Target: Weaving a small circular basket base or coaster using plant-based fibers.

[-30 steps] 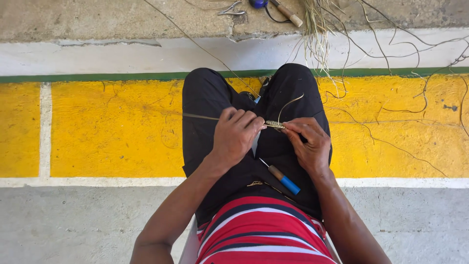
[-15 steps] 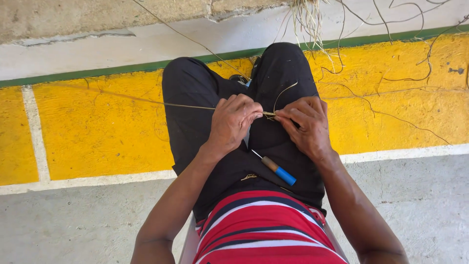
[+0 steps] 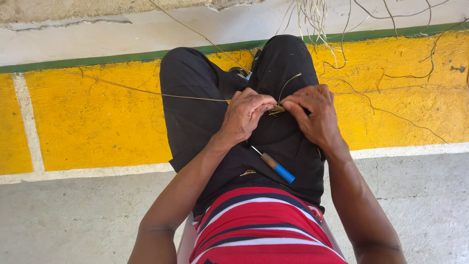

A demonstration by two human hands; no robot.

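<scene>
Straw bundle [image 3: 276, 109], a tiny knot of dry golden fibre, sits pinched right between both hands over the person's lap, just above the black shorts [image 3: 195, 117]. Left hand [image 3: 244, 115] is curled tight, fingertips closed on the bundle's left end, and one long thin strand [image 3: 161, 94] runs out from under it, way off to the left across the yellow painted band of the floor [image 3: 88, 127]. Right hand [image 3: 312, 112] is closed down too, thumb and forefinger nipping the right end of the same bundle, so the two sets of fingertips are nearly touching. A short loose stem [image 3: 286, 85] curls up out of the bundle between the knees.

Lying on the lap just below the left wrist there's a small tool with a brown and blue handle [image 3: 276, 167] and a thin metal tip, angled toward the hands but nobody's touching it. A little scrap of straw [image 3: 247, 172] sits beside it on the shorts. Red striped shirt [image 3: 259, 225] at the bottom. More dry stalks [image 3: 312, 14] hang down near the far edge of the floor, by the green stripe [image 3: 97, 59].
</scene>
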